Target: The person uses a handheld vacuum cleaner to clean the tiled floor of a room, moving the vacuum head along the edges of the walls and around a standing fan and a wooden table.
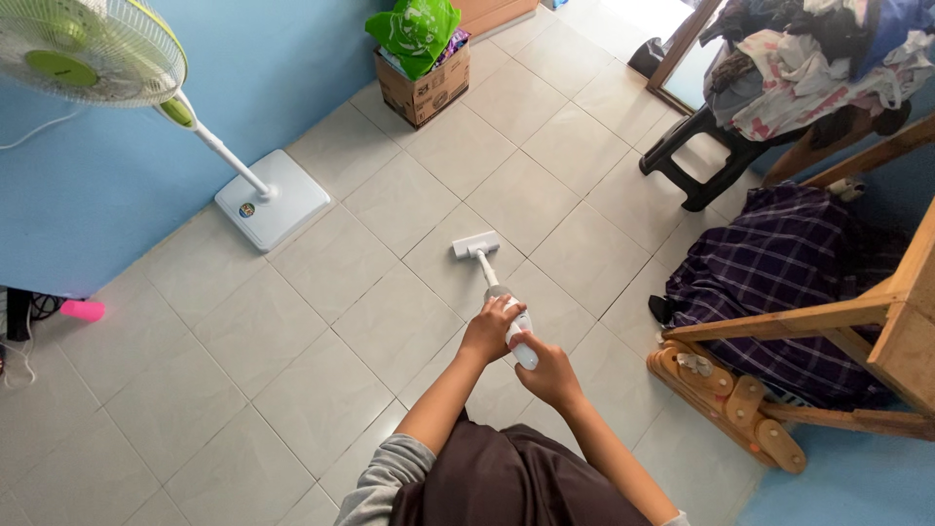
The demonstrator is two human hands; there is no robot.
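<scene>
The tiled floor (pixel 292 390) carries everything here, and its open middle is where the white stick vacuum (pixel 492 282) stands, its flat head (pixel 475 244) down on the tiles and its wand slanting back to the person. Towards the floor's right edge lies a heap of dark plaid cloth (pixel 779 282) under a wooden frame (pixel 828 321); a sweep that strays that way could, I judge, suck a fold into the head and choke it, or knock the head against the frame's foot. Along the left wall stands a pedestal fan (pixel 97 49) on a square white base (pixel 273 200); a wide stroke to the left might bump that base and rock the fan. A cardboard box (pixel 424 88) sits well apart at the far edge, little threat.

The left hand (pixel 490 329) is wrapped around the handle, its grip closed on it; the right hand (pixel 550 370) pinches the handle's rear end. Both holds look light, so a snag could twist the handle loose.
</scene>
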